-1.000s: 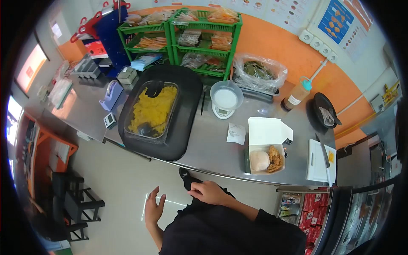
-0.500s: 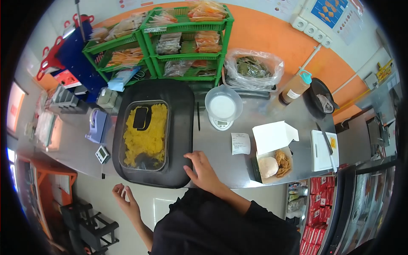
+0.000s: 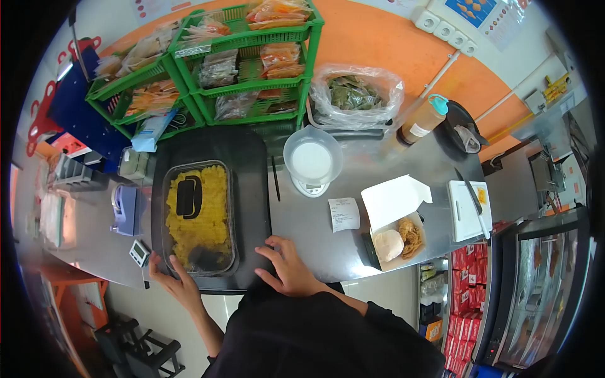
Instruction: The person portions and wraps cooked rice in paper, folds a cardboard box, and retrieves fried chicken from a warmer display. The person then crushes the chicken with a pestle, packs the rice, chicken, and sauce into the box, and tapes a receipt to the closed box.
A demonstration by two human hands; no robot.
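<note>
- Both hands sit higher against the tub than half a second ago: the left hand (image 3: 178, 285) comes up from over the floor to its near-left corner, and the right hand (image 3: 285, 267) is by the right edge of the black base (image 3: 251, 183).
- Each hand is loosely spread and grips nothing; whether fingertips touch the base or tub, I cannot tell.
- Sitting on the base, left of the kitchen scale (image 3: 311, 188), the clear tub (image 3: 232, 211) contains yellow food (image 3: 205, 232).
- Filled like this, it is probably fairly heavy, with stiff, slick plastic walls and soft, loose contents.
- Its black handle (image 3: 186, 198) suits lifting a lid; for the weight, opposite sides, held low, look safer.
</note>
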